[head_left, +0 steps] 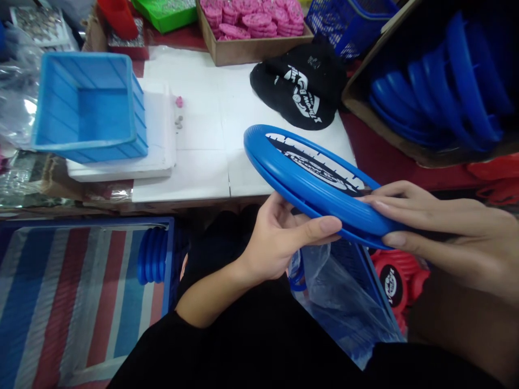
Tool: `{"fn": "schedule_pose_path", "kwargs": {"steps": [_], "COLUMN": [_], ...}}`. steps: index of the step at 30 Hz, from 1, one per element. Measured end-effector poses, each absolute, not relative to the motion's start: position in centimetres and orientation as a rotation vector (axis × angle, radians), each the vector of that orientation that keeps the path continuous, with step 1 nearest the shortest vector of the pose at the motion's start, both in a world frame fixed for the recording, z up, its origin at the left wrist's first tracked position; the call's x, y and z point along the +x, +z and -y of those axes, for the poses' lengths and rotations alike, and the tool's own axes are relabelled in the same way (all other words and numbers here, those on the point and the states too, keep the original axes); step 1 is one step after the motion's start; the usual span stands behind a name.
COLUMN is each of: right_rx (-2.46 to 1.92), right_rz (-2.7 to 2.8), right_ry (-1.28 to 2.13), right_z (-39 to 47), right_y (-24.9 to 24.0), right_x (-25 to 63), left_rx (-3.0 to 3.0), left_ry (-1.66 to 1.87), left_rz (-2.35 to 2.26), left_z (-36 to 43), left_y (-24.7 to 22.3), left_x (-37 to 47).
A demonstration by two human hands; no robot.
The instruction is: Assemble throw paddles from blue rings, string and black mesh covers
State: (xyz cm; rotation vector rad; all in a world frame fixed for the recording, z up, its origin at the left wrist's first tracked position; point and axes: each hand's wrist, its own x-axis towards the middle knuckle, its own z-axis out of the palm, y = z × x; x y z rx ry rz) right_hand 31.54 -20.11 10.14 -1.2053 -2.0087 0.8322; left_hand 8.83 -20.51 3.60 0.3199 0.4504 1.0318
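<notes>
In the head view a blue plastic disc point(259, 154) is held tilted above the front edge of the table. Its upper face carries a black round patch with white print, and a narrow gap shows along its near rim between two layers. My left hand point(279, 237) grips that near rim, thumb lying along it and fingers underneath. From the right, my right hand point(441, 232) pinches the disc's right edge, fingers on top and thumb on the rim. Behind the disc lies a pile of black printed patches point(300, 89) on the white table covering point(198, 173).
A light blue bin point(133, 102) stands on a white block at left. Pink round pieces fill a carton point(259, 51) at the back. Blue discs point(433, 81) stack in a box at right. Red discs point(401, 281) lie below, and a striped-lined crate point(168, 259) holds blue discs.
</notes>
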Motion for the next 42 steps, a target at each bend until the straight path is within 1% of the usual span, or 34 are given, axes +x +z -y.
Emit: {"fn": "schedule_pose_path", "kwargs": {"steps": [10, 23, 31, 36, 42], "right_rx": [-1.223, -1.207, -1.262, -1.238, -1.172], "right_rz": [1.927, 1.949, 1.988, 2.095, 2.098], "right_ry": [0.837, 0.853, 0.797, 0.756, 0.782], "right_z": [20.6, 20.4, 20.9, 20.7, 20.8], "right_y": [10.3, 11.1, 11.7, 11.6, 11.6], "right_x": [30.9, 30.8, 31.3, 32.0, 32.3], "left_rx": [0.299, 0.317, 0.308, 0.305, 0.299], "left_ry": [1.042, 1.032, 1.032, 1.032, 1.039], "left_rz": [-0.453, -0.466, -0.450, -0.450, -0.444], "left_z": [20.6, 20.3, 20.2, 20.2, 20.3], "left_y": [4.0, 4.2, 4.4, 4.5, 4.4], "left_x": [8.9, 8.7, 9.1, 9.1, 9.3]}}
